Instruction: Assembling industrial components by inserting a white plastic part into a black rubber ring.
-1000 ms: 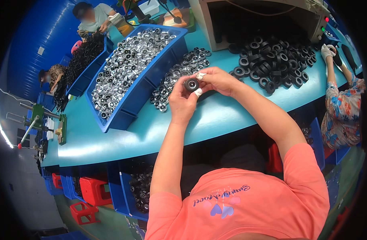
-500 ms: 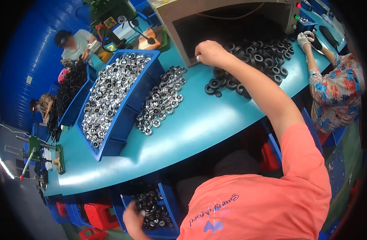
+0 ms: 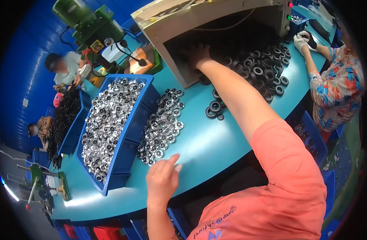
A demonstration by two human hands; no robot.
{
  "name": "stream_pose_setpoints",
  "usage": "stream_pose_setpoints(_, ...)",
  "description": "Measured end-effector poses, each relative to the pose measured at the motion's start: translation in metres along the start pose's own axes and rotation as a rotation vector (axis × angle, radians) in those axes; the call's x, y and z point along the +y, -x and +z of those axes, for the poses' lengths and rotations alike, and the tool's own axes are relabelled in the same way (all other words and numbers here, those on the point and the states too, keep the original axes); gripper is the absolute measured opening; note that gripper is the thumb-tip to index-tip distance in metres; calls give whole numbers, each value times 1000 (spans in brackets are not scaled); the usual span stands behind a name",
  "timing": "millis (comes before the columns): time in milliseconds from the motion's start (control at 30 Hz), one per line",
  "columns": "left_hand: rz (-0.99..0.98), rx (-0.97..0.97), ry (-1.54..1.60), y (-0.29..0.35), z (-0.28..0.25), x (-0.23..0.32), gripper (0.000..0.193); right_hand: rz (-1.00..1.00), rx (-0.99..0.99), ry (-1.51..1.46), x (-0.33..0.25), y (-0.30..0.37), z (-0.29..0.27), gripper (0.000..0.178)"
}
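Observation:
My left hand point(image 3: 163, 178) is raised over the front of the teal table, just nearer than a spread of loose silver wheel-like parts point(image 3: 163, 124). Its thumb and index finger stand apart with no part visible between them. My right hand point(image 3: 198, 55) reaches into a shadowed, pale box-shaped housing point(image 3: 177, 74), fingers spread. Close by that hand, black rubber-looking rings point(image 3: 257, 71) lie heaped from inside the housing out onto the table. To the left of the loose silver parts stands a long blue bin point(image 3: 129, 150) filled with more of them.
A green machine point(image 3: 91, 30) stands at the far left, with another green press point(image 3: 36, 176) nearer. A co-worker's gloved hands point(image 3: 301, 42) are at the right; another person point(image 3: 67, 70) sits at the far left. A bin of black pieces point(image 3: 73, 128) lies beyond the silver parts.
My left hand has risen from the blue bin of wheel parts below the table edge to above the table. My right hand has moved from the housing's front edge into it and spread its fingers.

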State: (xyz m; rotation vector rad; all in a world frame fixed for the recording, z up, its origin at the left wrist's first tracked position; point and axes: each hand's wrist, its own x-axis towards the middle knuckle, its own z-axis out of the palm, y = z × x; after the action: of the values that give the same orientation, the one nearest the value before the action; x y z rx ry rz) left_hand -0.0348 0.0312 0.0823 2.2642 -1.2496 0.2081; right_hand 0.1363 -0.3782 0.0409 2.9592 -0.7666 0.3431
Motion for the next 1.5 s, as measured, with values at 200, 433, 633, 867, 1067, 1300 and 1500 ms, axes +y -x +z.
stream_pose_setpoints(200, 215, -12, 182, -53, 56, -17, 29, 90, -98, 3, 23, -28, 4, 63)
stream_pose_setpoints(433, 318, 79, 145, -45, 83, -34, 28, -301, -157, 62, 11, -17, -1, 64)
stream_pose_setpoints(633, 332, 125, 128, -41, 83, -29, 24, -265, -33, 11, -9, 22, -35, 40)
stream_pose_setpoints(867, 263, 186, 224, -38, 86, -27, 21, -400, 306, -557, 38, 51, -30, 18)
stream_pose_setpoints(1067, -198, 308, 564, -31, 73, -37, 37, -271, -173, -1554, -14, 155, -69, 36)
stream_pose_setpoints(1300, -233, 234, 942, -37, 83, -41, 69, -295, -665, -1621, -75, 214, -70, 59)
stream_pose_setpoints(1500, -232, 186, 1022, -42, 82, -40, 61, -414, -793, -1652, -69, 198, -63, 59)
